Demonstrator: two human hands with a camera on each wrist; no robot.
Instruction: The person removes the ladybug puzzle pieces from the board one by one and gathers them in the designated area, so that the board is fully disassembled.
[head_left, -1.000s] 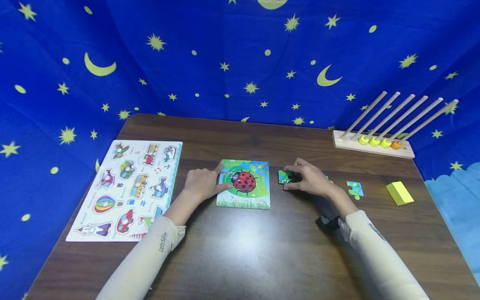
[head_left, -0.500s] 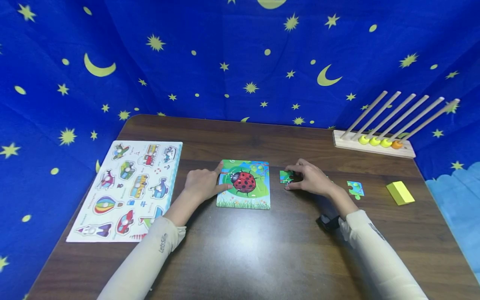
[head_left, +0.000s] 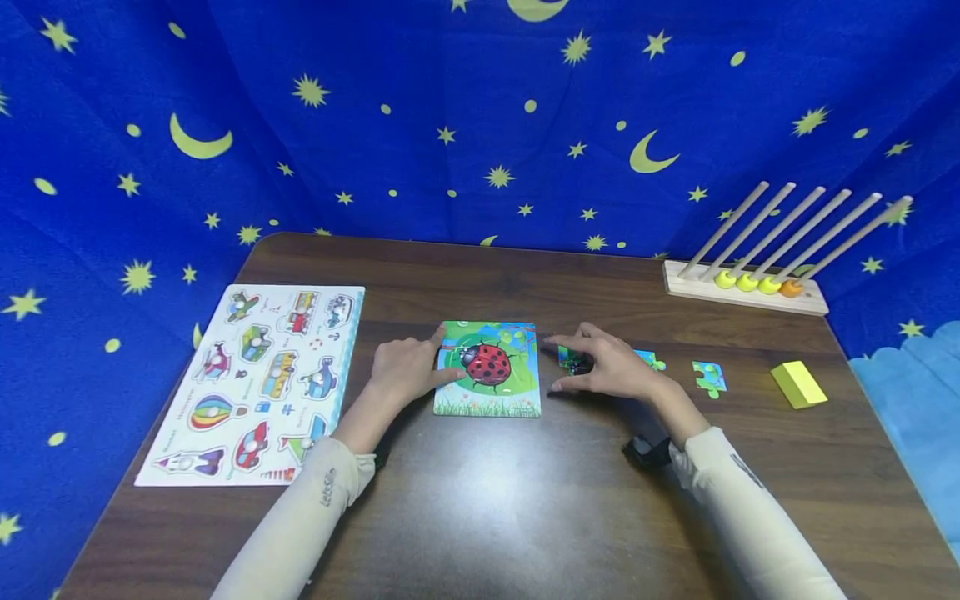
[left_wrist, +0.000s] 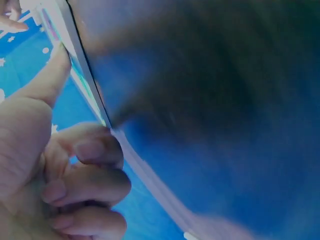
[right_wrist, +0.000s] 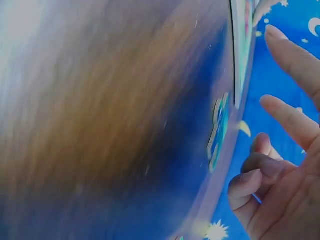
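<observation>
The ladybug puzzle [head_left: 487,367], a small board with a red spotted ladybug on green, lies flat in the middle of the table. My left hand [head_left: 405,367] holds its left side, thumb on the picture and index finger along the upper left edge; the other fingers curl in, as the left wrist view shows. Just right of the board, my right hand [head_left: 607,362] hovers with thumb and fingers spread apart and nothing between them. Under it lies a green puzzle piece [head_left: 564,357], partly hidden by the fingers. Another puzzle piece [head_left: 651,358] shows behind the hand.
Farther right lie a blue-green puzzle piece [head_left: 708,377] and a yellow block [head_left: 798,384]. A wooden peg stand [head_left: 678,283] with yellow and orange beads stands at the back right. The vehicle peg board [head_left: 180,392] lies at the left. A starry blue curtain [head_left: 420,75] hangs behind.
My right hand has spread its fingers and let go of the green puzzle piece, reaching slightly left toward the board. The left hand stays on the puzzle.
</observation>
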